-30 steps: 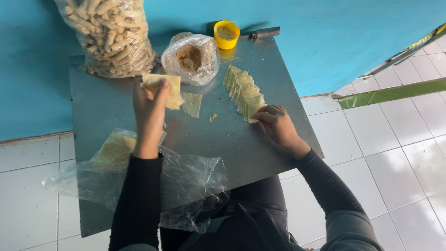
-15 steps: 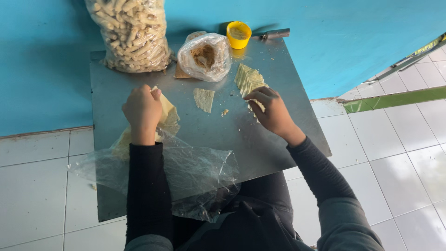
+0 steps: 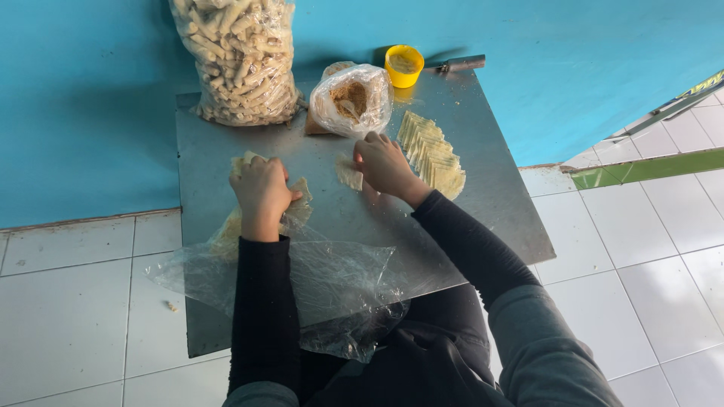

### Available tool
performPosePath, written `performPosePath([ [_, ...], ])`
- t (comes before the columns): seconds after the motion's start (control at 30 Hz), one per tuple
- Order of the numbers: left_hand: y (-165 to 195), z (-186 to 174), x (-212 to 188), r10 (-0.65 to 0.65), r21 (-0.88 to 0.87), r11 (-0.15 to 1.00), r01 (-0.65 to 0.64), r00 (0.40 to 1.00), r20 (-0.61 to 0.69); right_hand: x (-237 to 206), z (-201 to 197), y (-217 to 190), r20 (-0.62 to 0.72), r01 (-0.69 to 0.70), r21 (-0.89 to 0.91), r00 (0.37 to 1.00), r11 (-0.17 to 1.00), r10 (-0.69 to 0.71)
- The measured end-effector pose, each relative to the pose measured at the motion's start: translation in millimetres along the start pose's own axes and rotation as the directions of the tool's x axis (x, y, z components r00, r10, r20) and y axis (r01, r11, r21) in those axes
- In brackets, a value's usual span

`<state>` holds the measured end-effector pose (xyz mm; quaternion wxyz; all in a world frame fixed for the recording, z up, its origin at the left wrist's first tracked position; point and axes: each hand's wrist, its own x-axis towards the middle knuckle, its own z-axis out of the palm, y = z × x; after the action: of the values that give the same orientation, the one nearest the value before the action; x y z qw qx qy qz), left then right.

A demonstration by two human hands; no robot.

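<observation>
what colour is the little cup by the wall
Yellow; the small cup shows best in the head view.

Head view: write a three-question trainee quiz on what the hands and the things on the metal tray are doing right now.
1. True or false: the left hand lies flat and open on the metal tray.
2. What sits nearest the yellow cup? A) the big bag of rolled sticks B) the small bag of brown filling C) the clear plastic sheet
3. What does the right hand press on?

Key
1. False: it is closed around pale thin wrappers.
2. B.
3. A single pale wrapper lying on the tray, just left of the fanned row of wrappers.
</observation>
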<state>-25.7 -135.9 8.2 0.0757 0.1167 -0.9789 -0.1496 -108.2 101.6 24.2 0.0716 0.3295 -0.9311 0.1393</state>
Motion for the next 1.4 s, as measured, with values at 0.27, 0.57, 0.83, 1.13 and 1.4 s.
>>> performPosePath([
  [0.27, 5.7, 15.9, 4.0, 0.141, -0.185, 0.967, -0.178, 0.971, -0.194, -48.9, -22.6, 16.5, 0.06, -0.111, 0.362, 0.994, 0.926, 0.096],
  [0.57, 29.2, 7.2, 14.8, 0.074, -0.829, 0.333, -0.45, 0.888, -0.453, -45.1, -57.8, 26.4, -0.013, -0.073, 0.952, 0.961, 0.297, 0.277],
  [0.83, 60.7, 20.4, 10.0, 0.221, -0.911, 0.231, -0.342, 0.93, -0.293, -39.4, -63.9, 41.1, 0.233, -0.415, 0.678, 0.904, 0.607, 0.358],
  [1.13, 75.2, 17.9, -2.5, 0.353, -0.888, 0.241, -0.39, 0.888, -0.294, -38.5, -55.1, 19.1, 0.036, -0.068, 0.865, 0.997, 0.497, 0.074],
  [1.4, 77.1, 35.0, 4.0, 0.097, -0.794, 0.437, -0.422, 0.9, -0.425, -26.3, -25.9, 31.3, -0.047, -0.106, 0.586, 0.985, 0.803, 0.164],
])
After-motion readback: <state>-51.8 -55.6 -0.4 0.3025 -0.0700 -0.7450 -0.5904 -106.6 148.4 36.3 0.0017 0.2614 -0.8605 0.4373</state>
